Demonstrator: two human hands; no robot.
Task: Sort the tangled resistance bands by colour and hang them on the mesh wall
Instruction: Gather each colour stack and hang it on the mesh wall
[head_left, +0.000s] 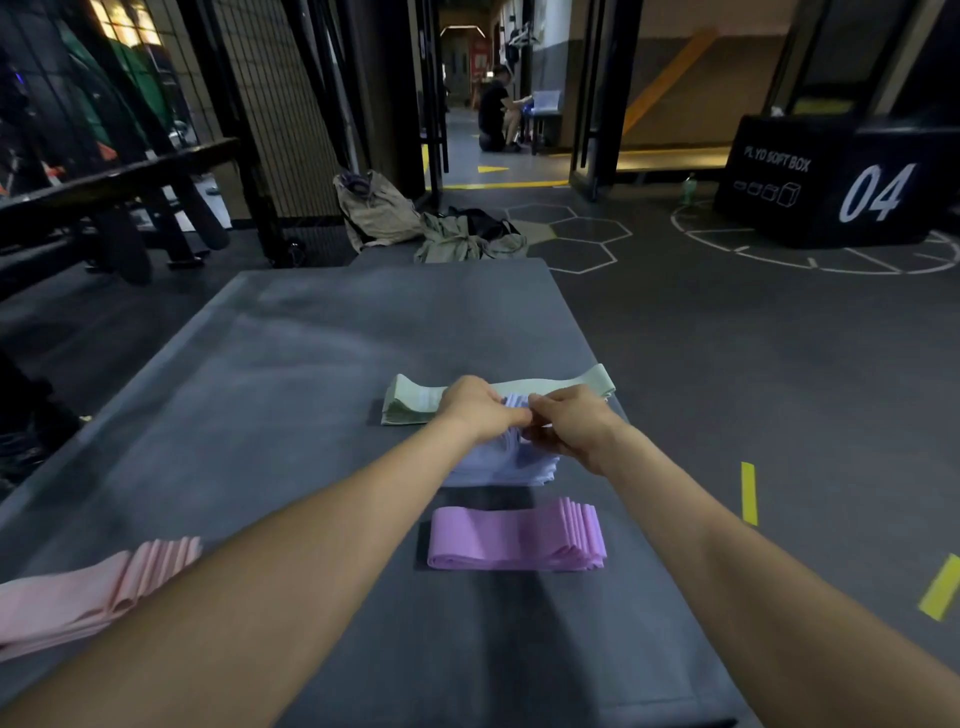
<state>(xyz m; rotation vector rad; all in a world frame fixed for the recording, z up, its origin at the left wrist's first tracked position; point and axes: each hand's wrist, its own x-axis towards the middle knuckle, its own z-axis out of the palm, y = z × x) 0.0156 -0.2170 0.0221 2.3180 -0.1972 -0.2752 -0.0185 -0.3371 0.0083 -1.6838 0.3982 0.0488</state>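
Observation:
On the dark grey table (291, 395) lie four stacks of flat resistance bands. A lavender-blue stack (506, 465) sits in the middle; my left hand (475, 408) and my right hand (569, 423) meet above it, and both pinch a lavender-blue band at its top. Behind them lies a pale green stack (415, 405), partly hidden by my hands. Nearer to me lies a purple stack (517, 538). A pink stack (88, 587) rests at the table's left edge. A mesh wall (280, 104) stands at the back left.
A black weight bench (130, 208) stands left of the table. Bags and clothes (415, 223) lie on the floor behind it. A black plyo box marked 04 (831, 182) stands at the right. A person sits in the far corridor (496, 111). Yellow tape marks the floor (748, 493).

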